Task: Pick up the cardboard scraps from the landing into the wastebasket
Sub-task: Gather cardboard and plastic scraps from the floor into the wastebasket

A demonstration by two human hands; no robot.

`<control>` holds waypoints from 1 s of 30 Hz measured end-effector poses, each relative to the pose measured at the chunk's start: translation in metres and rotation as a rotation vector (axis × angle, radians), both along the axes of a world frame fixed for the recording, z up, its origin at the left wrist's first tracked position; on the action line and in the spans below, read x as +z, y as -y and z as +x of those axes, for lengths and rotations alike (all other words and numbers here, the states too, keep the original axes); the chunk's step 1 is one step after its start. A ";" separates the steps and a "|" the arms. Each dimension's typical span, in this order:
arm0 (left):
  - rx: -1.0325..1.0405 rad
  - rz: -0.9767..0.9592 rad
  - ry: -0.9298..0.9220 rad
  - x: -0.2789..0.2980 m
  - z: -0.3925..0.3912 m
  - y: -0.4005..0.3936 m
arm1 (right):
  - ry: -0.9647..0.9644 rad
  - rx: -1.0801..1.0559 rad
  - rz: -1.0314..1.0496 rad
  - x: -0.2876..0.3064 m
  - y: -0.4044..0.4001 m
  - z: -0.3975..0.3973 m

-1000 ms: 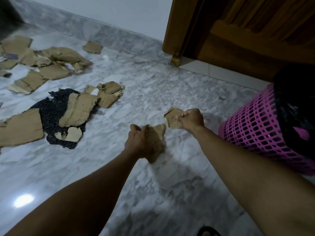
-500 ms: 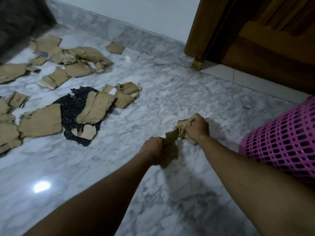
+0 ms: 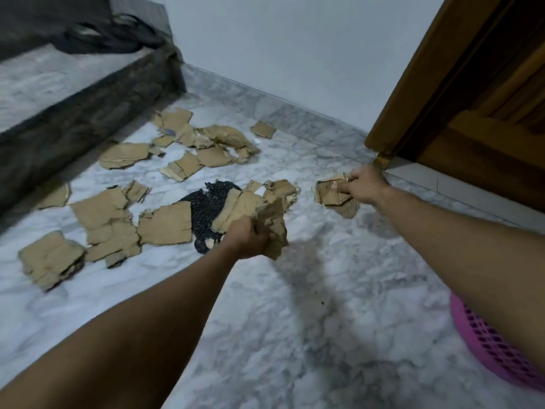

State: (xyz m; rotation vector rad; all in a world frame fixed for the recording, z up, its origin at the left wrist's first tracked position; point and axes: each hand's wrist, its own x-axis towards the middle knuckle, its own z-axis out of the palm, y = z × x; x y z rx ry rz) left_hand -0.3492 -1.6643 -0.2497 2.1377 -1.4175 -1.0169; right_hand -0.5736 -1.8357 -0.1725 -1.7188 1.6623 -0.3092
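Several torn brown cardboard scraps (image 3: pixel 165 222) lie scattered over the marble landing (image 3: pixel 295 335), mostly at the left and centre. My left hand (image 3: pixel 247 237) is closed around a crumpled cardboard scrap (image 3: pixel 272 224) held above the floor. Further right, my right hand (image 3: pixel 365 184) grips a bunch of small cardboard scraps (image 3: pixel 330 193) near the door. The pink perforated wastebasket (image 3: pixel 495 355) shows only partly at the bottom right, under my right forearm.
A dark patterned cloth (image 3: pixel 206 211) lies under some scraps. A marble step with a dark riser (image 3: pixel 82 119) rises at the left, with black sandals (image 3: pixel 112 36) on it. A wooden door and frame (image 3: pixel 460 93) stand at the right, by the white wall.
The view has swung left and up, showing the step and more scraps; the wastebasket has slid to the corner. My hands have moved apart, each still holding cardboard.
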 end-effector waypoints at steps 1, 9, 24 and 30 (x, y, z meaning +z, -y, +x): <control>0.029 0.016 0.010 0.005 0.016 -0.002 | -0.006 0.035 0.002 0.012 0.005 0.011; 0.088 0.104 0.187 -0.008 0.102 0.020 | -0.057 0.286 0.136 -0.029 0.022 0.077; 0.199 0.158 0.264 -0.090 0.075 0.043 | -0.412 0.678 -0.012 -0.160 0.052 0.151; 0.309 0.079 0.077 -0.090 0.063 0.032 | -0.112 0.532 0.044 -0.156 0.021 0.135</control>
